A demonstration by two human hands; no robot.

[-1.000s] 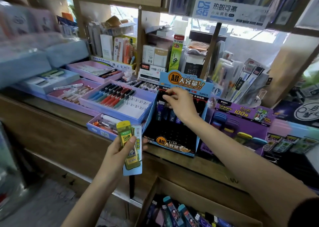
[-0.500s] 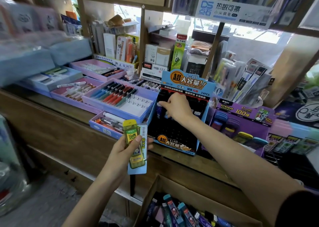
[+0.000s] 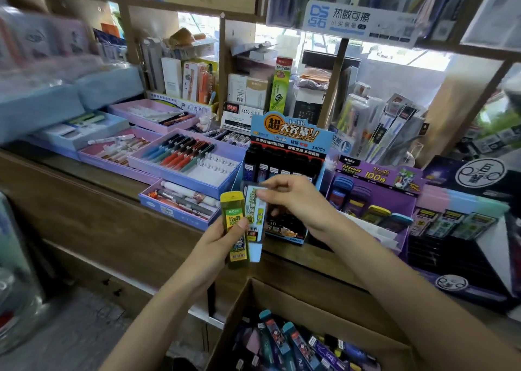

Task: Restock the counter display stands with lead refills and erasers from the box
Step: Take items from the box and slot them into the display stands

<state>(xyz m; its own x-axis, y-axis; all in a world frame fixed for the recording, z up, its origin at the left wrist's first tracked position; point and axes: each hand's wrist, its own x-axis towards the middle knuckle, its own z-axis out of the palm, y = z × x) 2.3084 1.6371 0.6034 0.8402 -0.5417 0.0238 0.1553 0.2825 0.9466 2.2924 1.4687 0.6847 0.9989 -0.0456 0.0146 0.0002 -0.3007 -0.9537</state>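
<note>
My left hand (image 3: 222, 243) grips a yellow-green lead refill case (image 3: 235, 227) and, beside it, a pale blue refill pack (image 3: 255, 221), both upright in front of the counter edge. My right hand (image 3: 293, 201) pinches the top of the pale blue pack. Just behind them stands the black and blue lead refill stand (image 3: 284, 156), with a few refills in its top row. A purple stand (image 3: 375, 195) to its right holds several erasers. The cardboard box (image 3: 310, 305) at the bottom is full of refill cases.
Purple pen trays (image 3: 183, 164) fill the wooden counter (image 3: 93, 201) on the left. A black display (image 3: 456, 246) with refill cards sits at the right. Shelves packed with boxed stationery (image 3: 253, 88) rise behind the counter. Grey floor shows at the lower left.
My right hand has come back from the black and blue stand to the pale blue pack in my left hand. My left hand has risen slightly with both items.
</note>
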